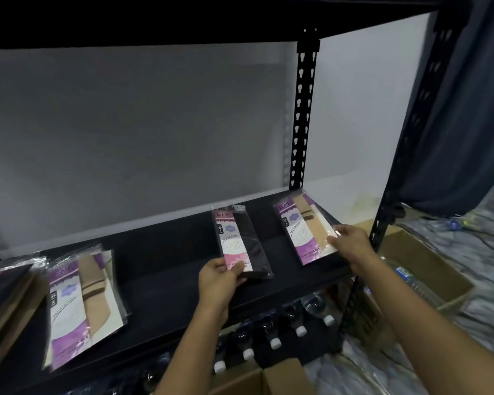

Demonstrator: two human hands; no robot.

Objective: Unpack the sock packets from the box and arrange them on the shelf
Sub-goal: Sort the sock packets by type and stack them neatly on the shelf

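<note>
Left hand [220,276] pinches the dark packet [241,242] at its near end, right hand [351,240] grips the beige packet's [308,229] side edge – both flat on the shelf [160,269]; probably light, floppy, slick film – best held by the edges

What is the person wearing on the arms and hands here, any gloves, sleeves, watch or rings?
Nothing that shows. The left hand and the right hand are bare, with no gloves. Both forearms are uncovered as far as the frame's lower edge, so no sleeve comes into view. No watch, bracelet or band shows at either wrist. No ring is visible, though the picture is too soft to rule out a thin one.
</note>
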